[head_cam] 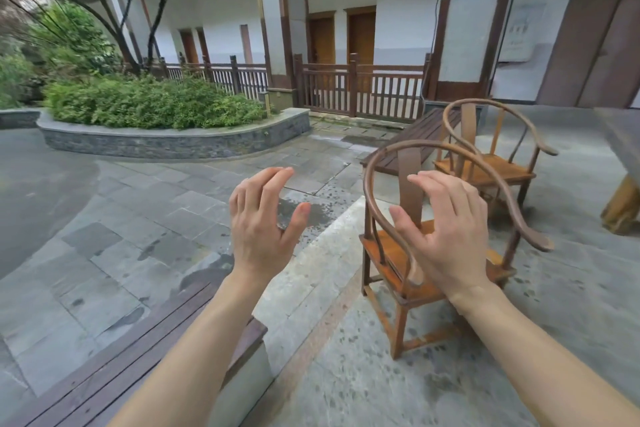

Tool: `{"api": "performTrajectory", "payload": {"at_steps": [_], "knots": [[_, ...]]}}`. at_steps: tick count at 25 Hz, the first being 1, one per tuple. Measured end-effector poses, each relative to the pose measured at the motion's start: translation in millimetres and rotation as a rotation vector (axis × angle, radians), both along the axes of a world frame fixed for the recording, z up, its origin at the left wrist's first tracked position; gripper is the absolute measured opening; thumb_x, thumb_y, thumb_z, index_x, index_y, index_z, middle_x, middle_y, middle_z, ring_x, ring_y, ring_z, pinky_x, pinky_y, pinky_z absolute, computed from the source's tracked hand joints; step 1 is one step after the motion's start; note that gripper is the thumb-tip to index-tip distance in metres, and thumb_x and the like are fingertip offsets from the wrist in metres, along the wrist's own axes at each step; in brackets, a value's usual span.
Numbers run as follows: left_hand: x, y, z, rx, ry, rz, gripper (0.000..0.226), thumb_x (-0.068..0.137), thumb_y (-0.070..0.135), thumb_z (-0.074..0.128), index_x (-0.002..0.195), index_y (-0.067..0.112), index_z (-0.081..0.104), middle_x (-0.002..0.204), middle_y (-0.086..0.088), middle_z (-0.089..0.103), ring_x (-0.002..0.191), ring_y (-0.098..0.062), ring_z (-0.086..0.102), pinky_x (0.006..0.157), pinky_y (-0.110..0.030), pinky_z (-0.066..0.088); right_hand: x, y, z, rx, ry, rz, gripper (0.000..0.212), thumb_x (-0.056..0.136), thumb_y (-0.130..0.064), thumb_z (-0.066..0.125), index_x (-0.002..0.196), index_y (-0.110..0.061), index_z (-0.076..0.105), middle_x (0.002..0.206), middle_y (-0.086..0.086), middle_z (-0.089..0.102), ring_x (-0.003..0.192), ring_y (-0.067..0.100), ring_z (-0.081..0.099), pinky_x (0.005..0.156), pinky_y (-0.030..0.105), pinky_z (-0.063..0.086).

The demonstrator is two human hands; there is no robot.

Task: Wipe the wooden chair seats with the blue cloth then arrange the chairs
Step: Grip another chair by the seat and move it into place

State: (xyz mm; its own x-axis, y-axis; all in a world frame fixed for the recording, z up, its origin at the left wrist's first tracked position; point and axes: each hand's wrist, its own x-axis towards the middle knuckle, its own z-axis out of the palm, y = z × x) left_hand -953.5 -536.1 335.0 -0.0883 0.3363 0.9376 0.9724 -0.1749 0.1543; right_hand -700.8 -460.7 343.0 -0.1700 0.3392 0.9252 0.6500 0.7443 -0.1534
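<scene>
Two wooden round-backed armchairs stand on the stone paving to my right. The near chair point(384, 253) has an orange-brown seat and a curved dark rail. The far chair point(498, 170) stands behind it, facing right. My left hand point(263, 222) is raised in the air left of the near chair, fingers apart, holding nothing. My right hand point(446, 236) hovers in front of the near chair's back and seat, fingers spread, empty; I cannot tell whether it touches the chair. No blue cloth is in view.
A dark wooden bench point(138, 360) runs along the lower left, another bench point(415, 139) lies behind the chairs. A table edge with a thick leg point(623, 204) is at the far right. A stone planter point(166, 140) and a wooden fence point(360, 90) lie beyond.
</scene>
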Motion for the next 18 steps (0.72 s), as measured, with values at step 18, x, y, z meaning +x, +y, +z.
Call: {"api": "performTrajectory", "payload": {"at_steps": [18], "knots": [[-344, 441, -16, -0.043, 0.113, 0.047, 0.048, 0.103, 0.049, 0.04, 0.136, 0.017, 0.053, 0.135, -0.007, 0.059, 0.126, -0.026, 0.053, 0.103, -0.055, 0.04, -338, 459, -10, -0.014, -0.052, 0.031, 0.05, 0.095, -0.055, 0.049, 0.124, -0.017, 0.064, 0.127, 0.0, 0.063, 0.124, 0.022, 0.054, 0.102, 0.038, 0.038]]}}
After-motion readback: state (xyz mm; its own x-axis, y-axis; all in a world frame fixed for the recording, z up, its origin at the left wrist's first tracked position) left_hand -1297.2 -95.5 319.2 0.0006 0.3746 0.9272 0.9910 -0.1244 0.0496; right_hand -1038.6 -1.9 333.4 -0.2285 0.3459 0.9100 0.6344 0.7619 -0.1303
